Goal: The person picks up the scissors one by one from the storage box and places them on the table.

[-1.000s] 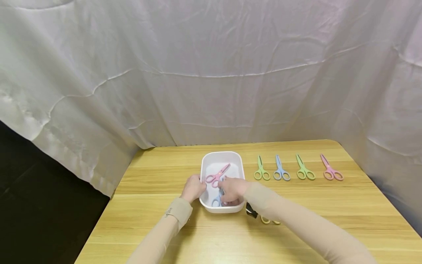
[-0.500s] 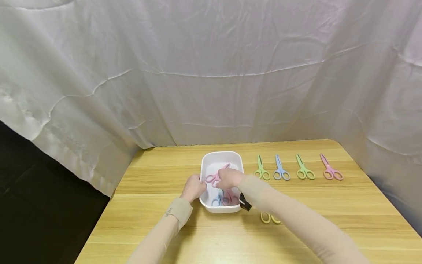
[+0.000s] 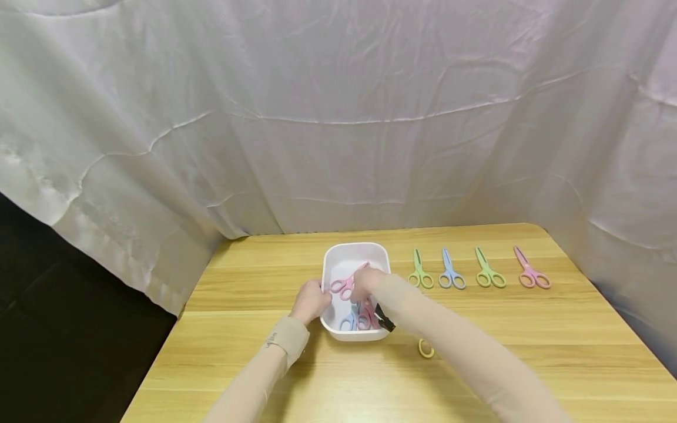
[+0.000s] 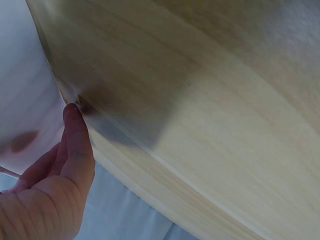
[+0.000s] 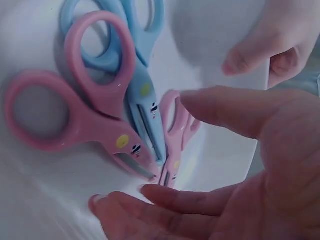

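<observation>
A white plastic bin (image 3: 355,336) stands on the wooden table. My left hand (image 3: 311,301) grips its left wall, thumb over the rim and fingers outside. Inside lie blue scissors (image 5: 145,95), pink scissors (image 5: 102,125) partly over them, and another pair of pink scissors (image 3: 336,286) further back. Over the bin's right side hovers my right hand (image 3: 366,283). In the right wrist view, its thumb and fingers are spread apart with nothing held between them, close to the blade tips of the scissors.
Right of the bin, a row holds green scissors (image 3: 419,271), blue scissors (image 3: 448,271), more green scissors (image 3: 486,271) and pink scissors (image 3: 530,272). A yellow scissor handle (image 3: 426,349) shows beside the right forearm, which hides the rest. A grey curtain (image 3: 338,147) hangs behind the table.
My right hand has moved back from the near end of the bin, letting go of the pink scissors now lying on the blue pair. The left hand has stayed put.
</observation>
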Available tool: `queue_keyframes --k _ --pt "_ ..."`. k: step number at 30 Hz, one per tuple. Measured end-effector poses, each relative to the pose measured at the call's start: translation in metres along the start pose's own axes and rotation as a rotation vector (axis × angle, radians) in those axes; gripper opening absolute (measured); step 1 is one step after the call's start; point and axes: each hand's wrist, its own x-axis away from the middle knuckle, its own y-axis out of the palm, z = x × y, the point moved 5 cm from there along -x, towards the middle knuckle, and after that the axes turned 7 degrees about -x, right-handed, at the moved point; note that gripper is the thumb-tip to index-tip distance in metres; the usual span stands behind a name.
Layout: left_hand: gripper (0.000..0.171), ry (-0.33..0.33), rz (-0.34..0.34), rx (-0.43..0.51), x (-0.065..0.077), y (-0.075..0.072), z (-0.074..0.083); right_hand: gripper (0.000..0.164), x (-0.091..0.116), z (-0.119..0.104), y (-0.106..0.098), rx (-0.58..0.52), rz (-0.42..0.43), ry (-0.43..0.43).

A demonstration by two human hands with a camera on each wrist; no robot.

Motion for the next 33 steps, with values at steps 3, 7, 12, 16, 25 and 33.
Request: queue_keyframes --k 3,7,12,16,25,33 --pt "0.038 -0.009 -0.008 0.009 0.0 0.001 0.0 0.028 0.005 0.006 0.003 -0.191 -0.044 0.106" --pt "0.038 -0.019 -0.015 0.017 -0.001 0.002 -0.001 0.032 0.011 0.012 0.005 -0.444 -0.065 0.237" --pt "0.036 -0.018 -0.01 0.008 -0.001 0.003 -0.001 0.029 0.014 0.01 0.004 -0.441 -0.085 0.262" --pt "0.035 -0.021 -0.013 0.003 -0.001 0.002 0.0 0.021 0.016 0.009 0.004 -0.416 -0.1 0.284" --pt "0.034 -0.014 -0.017 0.001 -0.002 0.003 0.0 0.018 0.018 0.005 0.005 -0.303 -0.065 0.241" --pt "0.036 -0.007 -0.01 0.005 0.0 0.001 0.0 0.017 0.025 -0.004 0.001 -0.275 -0.074 0.317"
